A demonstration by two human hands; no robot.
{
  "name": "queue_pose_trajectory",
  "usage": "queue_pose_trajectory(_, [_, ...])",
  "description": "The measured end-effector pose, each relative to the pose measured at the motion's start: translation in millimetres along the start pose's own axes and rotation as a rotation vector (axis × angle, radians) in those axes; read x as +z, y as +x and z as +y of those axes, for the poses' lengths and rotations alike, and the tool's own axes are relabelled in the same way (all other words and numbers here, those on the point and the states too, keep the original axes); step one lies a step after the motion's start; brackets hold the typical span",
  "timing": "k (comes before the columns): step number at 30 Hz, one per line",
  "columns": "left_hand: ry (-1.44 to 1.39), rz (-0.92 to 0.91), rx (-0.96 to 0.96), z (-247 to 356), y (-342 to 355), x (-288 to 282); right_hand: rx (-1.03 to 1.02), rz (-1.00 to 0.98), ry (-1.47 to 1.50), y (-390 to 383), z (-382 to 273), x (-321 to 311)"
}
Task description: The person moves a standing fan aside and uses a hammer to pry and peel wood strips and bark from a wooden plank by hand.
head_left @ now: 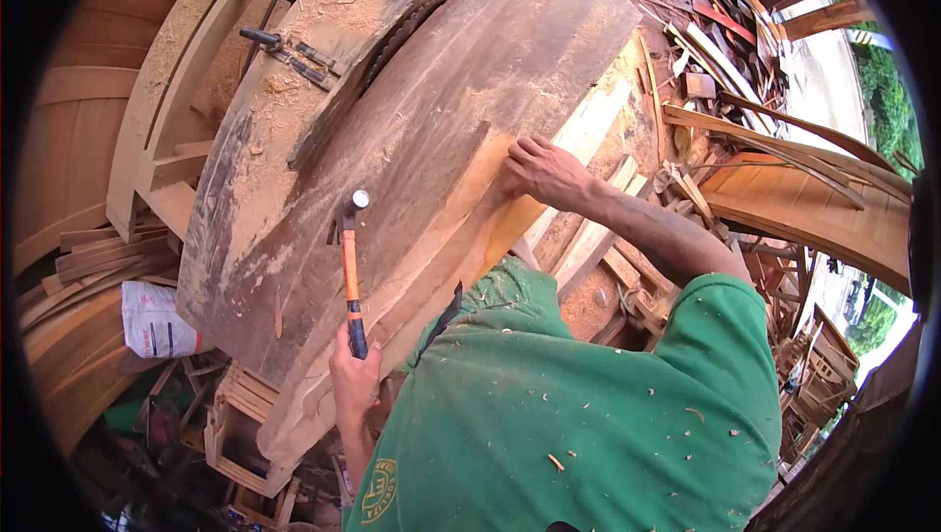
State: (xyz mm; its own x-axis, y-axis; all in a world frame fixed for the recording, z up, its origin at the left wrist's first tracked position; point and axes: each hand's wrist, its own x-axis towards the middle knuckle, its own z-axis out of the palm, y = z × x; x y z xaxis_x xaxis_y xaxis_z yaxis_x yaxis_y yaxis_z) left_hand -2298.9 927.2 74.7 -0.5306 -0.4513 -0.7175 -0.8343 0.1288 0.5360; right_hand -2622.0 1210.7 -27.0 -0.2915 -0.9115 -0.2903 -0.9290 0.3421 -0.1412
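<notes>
My left hand point(355, 375) is closed around the lower grip of a claw hammer point(351, 272). Its handle is orange and black, and its metal head points up over the dusty brown work table. A long, rough-edged wooden plank point(392, 282) lies slantwise along the near side of the table. At the plank's far end, my right hand point(544, 171) has its fingers curled over the wood, gripping it; the fingertips are partly hidden. Beside that hand runs a paler strip of wood point(593, 125). The hammer head is apart from the plank.
A sawdust-covered wooden fence point(260, 155) with metal clamps point(294, 57) stands on the table's left. A white sack point(162, 319) sits among stacked boards at left. Offcuts point(716, 52) pile up at far right, near a curved wooden panel point(809, 209). More scrap lies below the table.
</notes>
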Motion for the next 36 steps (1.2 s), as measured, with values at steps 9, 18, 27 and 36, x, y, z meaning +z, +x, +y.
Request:
queue_pose_trajectory(9, [-0.188, 0.134, -0.022, -65.9, -24.8, 12.2, -0.141, -0.468, 0.051, 63.4, 2.9, -13.8])
queue_pose_trajectory(18, [-0.287, 0.176, 0.027, -111.0, -33.1, 16.7, 0.082, -0.424, 0.175, 28.3, -69.4, -56.2])
queue_pose_trajectory(27, [-0.293, 0.103, 0.038, -121.4, -30.2, -11.0, 0.751, -0.173, 0.506, -94.2, -54.7, -79.2])
queue_pose_trajectory(36, [-0.142, -0.027, 0.392, -6.9, -22.9, 29.2, 0.482, -0.046, 1.370, -54.1, -177.1, -56.1])
